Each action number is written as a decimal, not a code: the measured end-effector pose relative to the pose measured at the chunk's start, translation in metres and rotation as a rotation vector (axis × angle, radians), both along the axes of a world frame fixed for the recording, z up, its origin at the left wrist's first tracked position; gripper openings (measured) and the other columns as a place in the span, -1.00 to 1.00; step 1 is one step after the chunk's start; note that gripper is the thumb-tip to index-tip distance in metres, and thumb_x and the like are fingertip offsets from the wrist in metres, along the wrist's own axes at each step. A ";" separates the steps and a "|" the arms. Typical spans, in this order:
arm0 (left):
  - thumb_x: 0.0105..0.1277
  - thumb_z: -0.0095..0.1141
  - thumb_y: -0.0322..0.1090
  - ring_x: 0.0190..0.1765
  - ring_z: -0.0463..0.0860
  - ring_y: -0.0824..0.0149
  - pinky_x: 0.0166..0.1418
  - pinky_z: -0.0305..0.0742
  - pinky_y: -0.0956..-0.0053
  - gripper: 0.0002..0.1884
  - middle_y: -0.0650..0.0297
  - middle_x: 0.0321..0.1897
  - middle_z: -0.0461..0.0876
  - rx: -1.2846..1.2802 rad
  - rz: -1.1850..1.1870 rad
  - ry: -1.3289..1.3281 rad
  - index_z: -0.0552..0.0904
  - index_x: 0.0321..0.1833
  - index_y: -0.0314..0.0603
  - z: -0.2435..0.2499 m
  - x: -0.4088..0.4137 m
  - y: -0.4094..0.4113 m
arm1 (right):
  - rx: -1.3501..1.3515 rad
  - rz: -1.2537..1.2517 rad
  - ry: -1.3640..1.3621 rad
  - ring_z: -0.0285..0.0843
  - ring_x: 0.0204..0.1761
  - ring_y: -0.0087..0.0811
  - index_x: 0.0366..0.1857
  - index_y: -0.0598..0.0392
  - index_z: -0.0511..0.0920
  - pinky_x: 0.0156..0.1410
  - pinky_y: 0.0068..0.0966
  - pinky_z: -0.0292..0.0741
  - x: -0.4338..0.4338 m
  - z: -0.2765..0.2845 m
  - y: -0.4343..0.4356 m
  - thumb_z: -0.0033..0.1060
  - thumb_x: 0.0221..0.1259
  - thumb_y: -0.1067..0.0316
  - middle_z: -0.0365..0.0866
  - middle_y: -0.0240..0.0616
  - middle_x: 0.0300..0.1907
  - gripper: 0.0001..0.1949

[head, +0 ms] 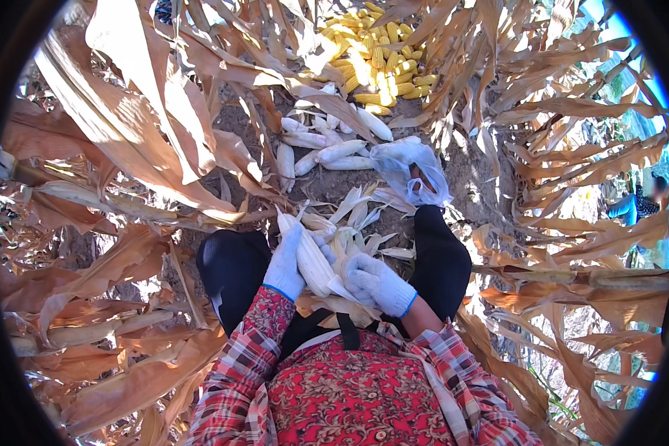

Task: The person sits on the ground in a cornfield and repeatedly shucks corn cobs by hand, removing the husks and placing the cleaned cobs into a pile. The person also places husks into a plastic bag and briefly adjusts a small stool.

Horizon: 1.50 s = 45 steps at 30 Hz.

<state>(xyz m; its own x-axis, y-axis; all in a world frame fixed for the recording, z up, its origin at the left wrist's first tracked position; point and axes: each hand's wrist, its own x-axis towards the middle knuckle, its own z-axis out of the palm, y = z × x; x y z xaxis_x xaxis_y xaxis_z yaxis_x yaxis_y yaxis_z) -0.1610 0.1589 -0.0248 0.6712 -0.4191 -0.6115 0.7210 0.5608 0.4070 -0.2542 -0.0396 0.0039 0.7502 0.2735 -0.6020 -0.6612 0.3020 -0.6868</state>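
In a white knit glove with a blue cuff, my left hand [287, 265] is closed around an ear of corn [313, 262] still wrapped in pale husk. The ear slants across my lap, its tip pointing up and to the left. My right hand [377, 283], gloved the same way, has its fingers curled on a strip of husk [341, 287] by the lower end of the ear. Loose peeled husks [357, 214] lie on the ground between my knees, just beyond the ear.
Several unhusked ears [334, 153] lie on the soil ahead, beside a thin plastic bag [412, 170]. Farther off is a heap of yellow husked cobs [382, 56]. Dry corn stalks and leaves [128, 117] crowd both sides. Another person [641, 203] is partly visible at far right.
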 end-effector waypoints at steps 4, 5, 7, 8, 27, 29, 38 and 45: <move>0.53 0.12 0.02 -0.21 0.73 0.05 -0.07 0.73 -0.01 -0.60 0.03 -0.24 0.67 0.149 0.044 -0.096 0.48 0.08 -0.20 0.006 0.021 -0.004 | -0.267 0.130 -0.051 0.44 -0.44 -0.56 -0.20 0.09 0.52 -0.35 -0.56 0.42 -0.022 -0.025 -0.009 0.10 0.44 0.22 0.53 -0.39 -0.39 -0.83; 0.53 0.11 0.03 -0.22 0.73 0.06 -0.07 0.73 -0.02 -0.59 0.02 -0.24 0.67 0.171 -0.001 -0.115 0.48 0.08 -0.20 0.007 0.019 -0.009 | -0.419 0.144 -0.151 0.49 -0.36 -0.53 -0.17 0.12 0.54 -0.24 -0.53 0.46 -0.021 -0.033 -0.014 0.11 0.43 0.22 0.57 -0.35 -0.34 -0.82; 0.55 0.07 0.03 -0.01 0.70 0.09 0.13 0.67 0.02 -0.53 0.00 -0.04 0.64 0.061 -0.049 -0.056 0.46 0.22 -0.25 0.005 0.012 -0.012 | -0.725 0.154 -0.348 0.57 -0.21 -0.47 -0.11 0.17 0.56 -0.04 -0.45 0.54 -0.012 -0.029 -0.017 0.13 0.41 0.22 0.63 -0.28 -0.25 -0.78; 0.55 0.07 0.02 0.05 0.68 0.10 0.18 0.65 0.05 -0.50 0.01 0.03 0.63 0.064 -0.055 -0.053 0.44 0.28 -0.26 0.001 0.009 -0.013 | -0.717 0.141 -0.289 0.59 -0.05 -0.42 0.02 0.19 0.58 0.15 -0.40 0.51 -0.007 -0.027 -0.020 0.17 0.39 0.22 0.67 -0.23 -0.12 -0.71; 0.26 0.38 -0.38 -0.01 0.65 0.41 0.06 0.60 0.48 -0.46 0.23 0.00 0.64 0.562 -0.352 -0.567 0.44 0.26 -0.26 0.016 -0.026 -0.040 | -0.676 -0.112 -0.460 0.69 -0.19 -0.37 -0.16 0.19 0.64 0.01 -0.41 0.59 0.055 0.026 0.002 0.36 0.16 0.29 0.71 -0.18 -0.24 -0.75; 0.25 0.40 -0.37 -0.03 0.65 0.41 0.04 0.60 0.48 -0.45 0.23 -0.02 0.64 0.547 -0.345 -0.542 0.45 0.25 -0.26 0.016 -0.027 -0.039 | -0.639 -0.117 -0.426 0.67 -0.21 -0.37 -0.18 0.19 0.64 -0.02 -0.41 0.57 0.055 0.021 0.002 0.34 0.17 0.31 0.70 -0.19 -0.28 -0.78; 0.50 0.18 -0.13 0.06 0.64 0.35 0.14 0.61 0.37 -0.53 0.19 0.11 0.63 0.142 -0.233 -0.161 0.47 0.34 -0.22 0.012 -0.025 -0.027 | -0.426 -0.341 -0.405 0.63 -0.22 -0.46 -0.22 0.23 0.65 -0.02 -0.46 0.55 0.049 -0.009 0.004 0.19 0.28 0.42 0.71 -0.26 -0.30 -0.87; 0.59 0.04 -0.06 0.07 0.65 0.31 0.19 0.61 0.34 -0.57 0.16 0.10 0.63 0.147 -0.059 -0.175 0.49 0.31 -0.22 0.017 -0.010 -0.025 | 0.175 -0.450 -0.232 0.57 -0.28 -0.56 -0.29 0.18 0.60 -0.12 -0.59 0.51 0.035 0.009 -0.003 0.13 0.32 0.47 0.64 -0.34 -0.33 -0.94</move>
<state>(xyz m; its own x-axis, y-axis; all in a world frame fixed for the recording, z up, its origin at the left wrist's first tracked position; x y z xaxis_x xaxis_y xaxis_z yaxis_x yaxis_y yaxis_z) -0.1705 0.1337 -0.0081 0.7491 -0.3761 -0.5454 0.6623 0.4455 0.6024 -0.2196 -0.0427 0.0126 0.9245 -0.0247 -0.3804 -0.2765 0.6435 -0.7138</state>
